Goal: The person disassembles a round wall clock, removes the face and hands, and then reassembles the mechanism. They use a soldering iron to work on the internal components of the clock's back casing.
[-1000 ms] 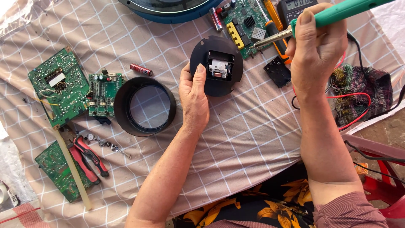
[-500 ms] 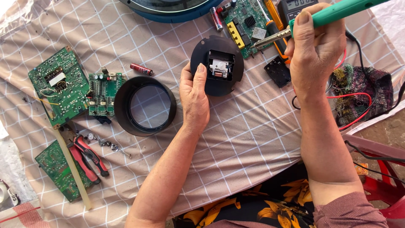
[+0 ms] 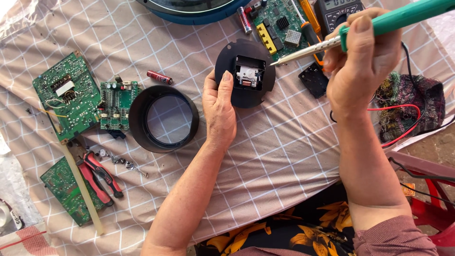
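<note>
Two hands: left (image 3: 219, 111) steadies black disc (image 3: 245, 72) (right (image 3: 361, 61) grips soldering iron (image 3: 360, 32)).

Light: bright, even daylight over the whole checked cloth (image 3: 284, 156).
Shadows: soft and short — a faint one beside the left hand (image 3: 219, 110) and inside the black ring (image 3: 163, 118).
Glare: top-left corner of the cloth washed out.
Focus: sharp throughout — no blur.
Edges: slight wide-angle stretching.
</note>
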